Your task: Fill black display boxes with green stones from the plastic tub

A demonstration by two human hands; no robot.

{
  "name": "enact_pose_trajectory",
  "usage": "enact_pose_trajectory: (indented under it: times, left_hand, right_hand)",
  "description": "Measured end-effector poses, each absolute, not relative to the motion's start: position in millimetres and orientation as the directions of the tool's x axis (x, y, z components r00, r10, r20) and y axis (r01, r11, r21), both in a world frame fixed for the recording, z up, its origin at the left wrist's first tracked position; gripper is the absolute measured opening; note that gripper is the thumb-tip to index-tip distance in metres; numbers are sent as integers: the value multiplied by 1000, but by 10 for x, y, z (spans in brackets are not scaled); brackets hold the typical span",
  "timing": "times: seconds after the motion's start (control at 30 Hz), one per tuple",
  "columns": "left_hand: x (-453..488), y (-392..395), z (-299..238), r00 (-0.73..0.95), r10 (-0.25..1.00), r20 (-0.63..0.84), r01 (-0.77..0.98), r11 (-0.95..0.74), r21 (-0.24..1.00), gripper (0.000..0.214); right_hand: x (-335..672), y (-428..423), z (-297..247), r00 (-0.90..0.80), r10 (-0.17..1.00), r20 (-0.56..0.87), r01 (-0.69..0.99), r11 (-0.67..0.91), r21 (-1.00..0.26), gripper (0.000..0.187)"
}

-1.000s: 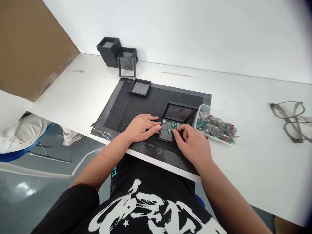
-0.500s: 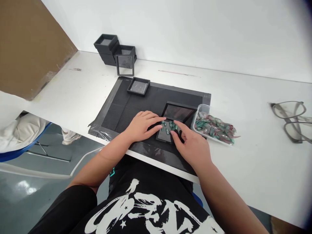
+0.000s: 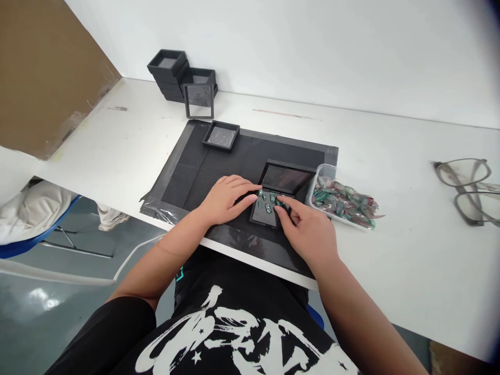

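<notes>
A black hinged display case (image 3: 259,217) lies open in front of me, its clear-windowed lid (image 3: 287,178) tilted up at the back. Several glossy green press-on nails (image 3: 268,208) are spread over the film in its lower half. My left hand (image 3: 226,200) rests at the case's left side, fingers stretched out, with index finger and thumb tips beside the leftmost nails. Over the right part of the case, my right hand (image 3: 308,229) has thumb and index finger closed around a green nail; the hand partly hides the nails there.
A clear plastic tub (image 3: 312,194) of bagged green and reddish pieces stands right of the case. Behind are an open black frame (image 3: 221,136), an upright frame (image 3: 199,101) and stacked black frames (image 3: 167,78). Eyeglasses (image 3: 464,187) lie far right. A black mat (image 3: 187,182) covers the worktop.
My right thumb and index finger have drawn closer together over the green nails. My left hand keeps its place at the case's left side. The view has shifted slightly.
</notes>
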State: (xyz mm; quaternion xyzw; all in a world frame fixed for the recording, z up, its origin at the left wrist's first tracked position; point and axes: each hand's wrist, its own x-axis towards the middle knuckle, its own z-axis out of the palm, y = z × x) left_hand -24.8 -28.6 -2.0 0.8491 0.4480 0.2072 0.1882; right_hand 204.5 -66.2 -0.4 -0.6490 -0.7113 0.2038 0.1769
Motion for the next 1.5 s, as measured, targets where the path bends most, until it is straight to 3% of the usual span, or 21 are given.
enact_pose_trajectory:
  times: [0.2,0.33,0.53,1.03,1.2,1.5]
  left_hand:
    - [-259,-278,-33,516,838,179,675,-526,517,42]
    - [-270,-276,-37,521,835,179,666,-529,526,42]
    - [-282,-273,-34,518,839,167,657,-515,551,41]
    - [-282,-266,-31,519,837,171,657,-519,547,39]
    - [-285,-266,-29,524,836,160,661,-518,543,39]
    - [-291,-267,-41,529,834,159,667,-525,529,40]
  right_hand:
    - [2038,-673,-13,-22,1000,9,820,23,-572,31]
    - [2040,-691,-12,-60,997,42,836,73,-544,20]
    - [2037,-707,-12,-117,990,82,868,142,-476,22]
    - [2040,-742,39,-104,990,99,835,141,-533,28]
    - [2028,-726,-5,-109,992,70,883,129,-451,38]
    - [2019,-718,-42,-120,986,116,859,162,-486,30]
